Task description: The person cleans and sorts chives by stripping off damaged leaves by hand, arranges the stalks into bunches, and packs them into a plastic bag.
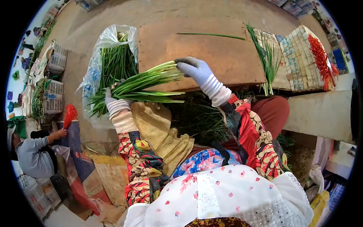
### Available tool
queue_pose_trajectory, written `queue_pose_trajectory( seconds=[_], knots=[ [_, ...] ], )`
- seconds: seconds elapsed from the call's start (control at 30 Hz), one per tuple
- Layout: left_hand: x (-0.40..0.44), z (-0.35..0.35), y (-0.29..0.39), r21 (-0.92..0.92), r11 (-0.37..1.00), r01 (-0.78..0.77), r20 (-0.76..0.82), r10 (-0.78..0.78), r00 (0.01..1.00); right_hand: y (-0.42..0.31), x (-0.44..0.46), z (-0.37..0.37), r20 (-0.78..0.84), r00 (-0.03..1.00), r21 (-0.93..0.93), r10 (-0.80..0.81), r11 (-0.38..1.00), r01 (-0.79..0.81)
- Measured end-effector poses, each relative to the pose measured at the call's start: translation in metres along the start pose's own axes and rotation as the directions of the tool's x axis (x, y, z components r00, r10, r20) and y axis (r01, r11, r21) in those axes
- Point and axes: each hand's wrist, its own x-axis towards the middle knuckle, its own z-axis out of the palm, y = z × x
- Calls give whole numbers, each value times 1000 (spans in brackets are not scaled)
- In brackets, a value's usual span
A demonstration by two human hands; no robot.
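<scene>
My left hand (116, 103), in a white-and-grey glove, is closed round the leafy part of a bunch of green stalks (143, 82). The pale root ends point right, toward my right hand (197, 72). That hand is also gloved, and its fingertips are pressed together at the tip of the pale ends. A few stalks spread apart below the main bunch. Behind my left hand, a clear plastic bag (94, 64) holds more green stalks (119, 62). One long thin leaf (211, 36) lies on the brown wooden board (196, 49).
Loose stalks (267, 60) lie at the board's right edge, beside a woven box (300, 56) with red ties (320, 56). A yellow cloth (151, 125) covers my lap. At the left, another person (36, 157) sits near white crates (53, 96).
</scene>
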Motion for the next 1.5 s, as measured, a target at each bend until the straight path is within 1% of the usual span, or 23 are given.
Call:
queue_pose_trajectory(
  seconds=[0.07,0.13,0.2,0.33,0.4,0.57,0.67,0.73,0.8,0.87,0.93,1.0,1.07,1.13,1.17,1.2,1.23,1.27,1.33,1.37,1.4,1.43,1.5],
  knots=[
    [-4,0,0,1,1000,-7,-2,7,1000,-2,3,1,16,998,56,61,997,-62],
    [0,1,2,-127,992,-1,30,5,1000,5,6,-4,100,990,57,99,993,-105],
    [-3,4,0,-96,993,-64,-75,57,996,12,8,-7,157,980,45,124,990,-132],
    [3,-4,4,-170,985,-27,7,28,1000,11,6,-4,158,976,9,151,988,-154],
    [5,-3,4,-167,985,-31,24,36,999,12,5,-1,112,993,-171,37,985,-17],
    [2,1,2,-125,990,-64,-43,59,997,14,2,0,135,990,-405,42,914,17],
    [1,1,1,-27,989,-145,40,146,989,12,-5,0,238,966,-725,-96,645,243],
    [3,-1,3,-31,990,-134,90,137,987,27,-8,3,198,958,-637,-207,716,286],
    [2,0,2,-51,993,-108,129,114,985,36,-12,8,43,985,-161,-169,972,173],
    [-3,5,-2,-32,992,-119,95,122,988,38,-15,7,37,979,-175,-203,963,206],
    [-5,5,-1,-13,991,-132,61,133,989,47,-20,1,211,977,37,-6,999,-2],
    [-3,2,4,-21,987,-157,205,158,966,39,-33,-14,347,927,-198,-145,955,223],
    [-7,1,14,-105,985,-139,243,161,957,17,-55,-40,467,880,-229,-84,950,212],
    [-22,-4,26,-144,965,-220,347,257,902,7,-79,-79,669,733,-301,122,946,118],
    [-30,-9,34,-213,965,-153,440,235,867,11,-92,-99,675,691,-402,258,914,52],
    [-41,-12,40,-165,943,-290,365,331,870,20,-102,-116,668,635,-500,388,866,-3],
    [-44,-22,49,-219,950,-224,460,303,835,29,-105,-125,498,584,-843,641,515,155],
    [-45,-32,56,-258,954,-152,549,274,789,46,-108,-136,228,586,-948,778,39,316],
    [-54,-37,61,-279,952,-125,554,266,789,118,-116,-172,41,632,-884,774,-267,384],
    [-54,-38,61,-306,950,-66,610,249,752,116,-111,-159,49,586,-881,809,-241,406],
    [-56,-40,62,-329,944,-3,666,234,708,100,-112,-140,282,664,-883,692,-83,462],
    [-57,-41,62,-330,944,-8,662,237,711,96,-111,-120,404,775,-898,486,52,436],
    [-57,-37,61,-357,928,106,726,204,657,81,-95,-66,402,902,-829,157,481,286]
  ],
)
